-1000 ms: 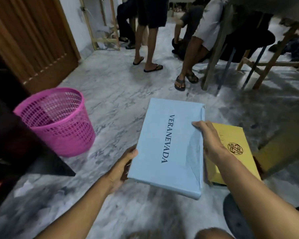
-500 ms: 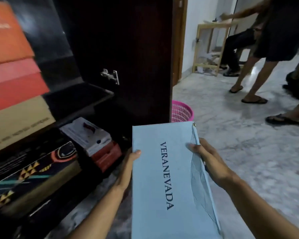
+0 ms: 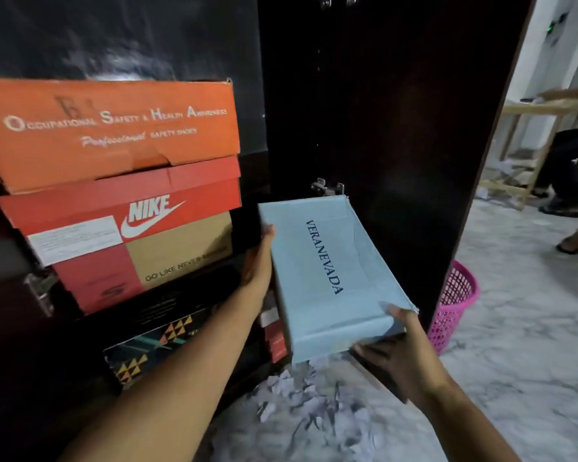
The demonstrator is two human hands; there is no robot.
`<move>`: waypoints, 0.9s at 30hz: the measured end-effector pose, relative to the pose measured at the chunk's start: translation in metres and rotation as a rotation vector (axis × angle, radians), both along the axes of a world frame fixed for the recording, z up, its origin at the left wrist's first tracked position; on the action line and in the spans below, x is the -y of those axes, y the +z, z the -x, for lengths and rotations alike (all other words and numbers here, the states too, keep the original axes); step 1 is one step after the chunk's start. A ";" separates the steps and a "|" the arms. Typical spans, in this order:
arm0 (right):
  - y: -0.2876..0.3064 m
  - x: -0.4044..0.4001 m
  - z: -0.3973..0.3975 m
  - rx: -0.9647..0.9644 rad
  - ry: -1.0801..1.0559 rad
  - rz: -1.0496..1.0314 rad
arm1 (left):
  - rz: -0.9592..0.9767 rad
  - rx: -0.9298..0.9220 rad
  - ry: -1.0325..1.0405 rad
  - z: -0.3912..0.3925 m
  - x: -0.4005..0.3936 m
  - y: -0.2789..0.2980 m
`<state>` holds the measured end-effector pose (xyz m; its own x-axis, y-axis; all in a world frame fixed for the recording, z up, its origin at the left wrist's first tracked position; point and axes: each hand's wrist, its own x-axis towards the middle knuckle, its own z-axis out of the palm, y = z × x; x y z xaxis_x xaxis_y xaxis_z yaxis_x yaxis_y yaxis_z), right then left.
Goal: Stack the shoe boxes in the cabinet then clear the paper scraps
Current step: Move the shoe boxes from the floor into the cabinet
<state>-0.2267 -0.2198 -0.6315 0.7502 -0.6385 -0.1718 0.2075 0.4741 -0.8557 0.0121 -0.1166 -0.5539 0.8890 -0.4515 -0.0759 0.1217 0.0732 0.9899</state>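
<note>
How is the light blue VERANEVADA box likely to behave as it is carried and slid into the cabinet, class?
The light blue box probably holds its shape: its edges look straight between the left hand and right hand. Its paper covering looks creased, so it may tear if dragged. It seems fairly light, being held tilted by fingertips.

Pale blue shoe box lettered "VERANEVADA" in dark print, lid closed, held tilted in front of dark cabinet, gripped at left edge and near corner. Orange safety-shoe box stacked on red Nike box, black patterned box lowest, all inside cabinet. White paper scraps scattered on marble floor beneath blue box.
</note>
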 end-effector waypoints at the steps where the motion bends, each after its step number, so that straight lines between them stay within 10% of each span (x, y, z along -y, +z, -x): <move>1: 0.012 -0.001 -0.013 -0.009 -0.029 0.013 | -0.008 0.003 0.001 -0.009 0.002 0.000; 13: 0.088 0.050 -0.162 -0.153 -0.047 0.078 | -0.064 0.065 0.091 -0.005 -0.024 -0.003; 27: 0.051 0.074 -0.268 -0.396 -0.041 0.765 | -0.124 0.105 0.007 -0.052 -0.007 -0.006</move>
